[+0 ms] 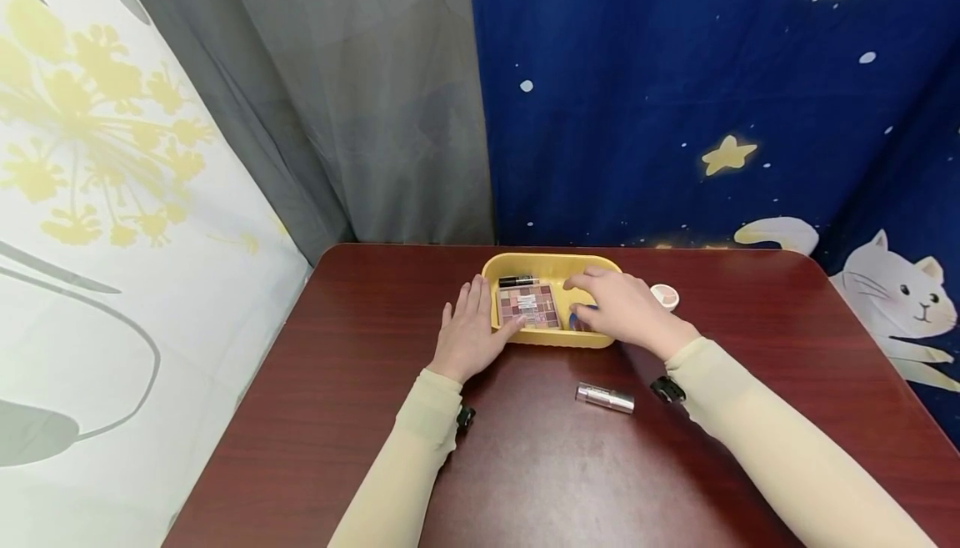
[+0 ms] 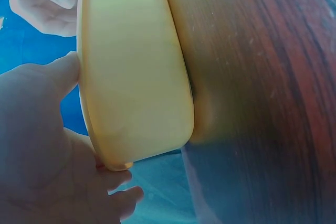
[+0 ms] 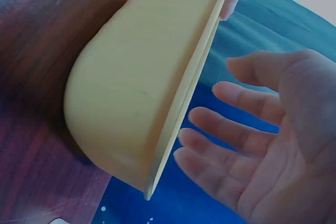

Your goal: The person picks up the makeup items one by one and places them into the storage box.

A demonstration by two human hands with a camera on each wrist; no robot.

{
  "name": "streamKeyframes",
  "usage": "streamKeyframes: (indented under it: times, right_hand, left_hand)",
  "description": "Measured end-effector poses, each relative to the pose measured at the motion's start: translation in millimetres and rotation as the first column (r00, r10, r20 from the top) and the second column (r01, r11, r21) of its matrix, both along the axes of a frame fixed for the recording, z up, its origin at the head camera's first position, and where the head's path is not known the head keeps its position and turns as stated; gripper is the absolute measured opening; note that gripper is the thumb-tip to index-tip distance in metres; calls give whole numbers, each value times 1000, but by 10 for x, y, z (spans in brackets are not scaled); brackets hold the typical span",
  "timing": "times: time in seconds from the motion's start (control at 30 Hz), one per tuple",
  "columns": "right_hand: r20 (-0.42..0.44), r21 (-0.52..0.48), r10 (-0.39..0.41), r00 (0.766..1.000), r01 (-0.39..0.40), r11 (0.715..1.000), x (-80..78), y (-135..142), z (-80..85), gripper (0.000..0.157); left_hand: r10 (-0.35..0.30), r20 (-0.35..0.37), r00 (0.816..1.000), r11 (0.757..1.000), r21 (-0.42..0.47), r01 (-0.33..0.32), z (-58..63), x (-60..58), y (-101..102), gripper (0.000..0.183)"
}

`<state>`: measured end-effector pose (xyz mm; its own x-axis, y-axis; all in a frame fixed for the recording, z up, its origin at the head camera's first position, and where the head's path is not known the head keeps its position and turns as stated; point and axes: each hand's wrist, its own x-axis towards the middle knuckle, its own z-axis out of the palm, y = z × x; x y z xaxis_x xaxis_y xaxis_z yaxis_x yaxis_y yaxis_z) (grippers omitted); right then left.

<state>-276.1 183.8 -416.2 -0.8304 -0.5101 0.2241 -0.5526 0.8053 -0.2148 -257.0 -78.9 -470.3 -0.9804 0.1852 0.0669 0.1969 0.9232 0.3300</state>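
Observation:
A yellow plastic basket (image 1: 551,338) stands near the table's far edge. My left hand (image 1: 468,339) rests against its left front corner, fingers straight along the left side and thumb at the front rim. Over the right part of the basket hovers my right hand (image 1: 630,306), fingers spread and slightly bent; the right wrist view shows nothing between them. Beneath it a round blue-edged item (image 1: 574,321) is partly hidden. An eyeshadow palette (image 1: 528,306) lies inside on the left, with a black cosmetic tube (image 1: 516,281) behind it.
A silver lipstick-like tube (image 1: 604,398) lies on the dark red table (image 1: 360,381) in front of the basket. To the basket's right sits a small round white compact (image 1: 665,296). Grey and blue curtains (image 1: 600,114) hang behind the table.

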Motion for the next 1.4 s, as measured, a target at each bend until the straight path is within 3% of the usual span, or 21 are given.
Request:
streamKeyframes:
  times: [0.4,0.73,0.9,1.17,1.4]
  right_hand:
    - [-131,-91,68,989,-80,993,177,177,-112,28]
    - [-270,-116,157,950,-194,974,417,313,-215,28]
    - [-314,-114,155,937,-200,973,540,360,-244,29]
    - [-279,-71,90,956,-114,991,705,434,-339,24]
    - [-186,-9,50,981,-53,999,764,516,-465,39]
  left_hand:
    - [-9,-12,1000,1000,9,9,1,-4,2,100]
    - [-7,-13,1000,1000,15,7,2,0,3,100]
    - [-5,-10,1000,1000,11,5,-6,-5,4,100]
    - [0,-2,1000,1000,29,0,0,2,4,100]
    - [-6,-14,1000,1000,28,6,-3,-3,6,100]
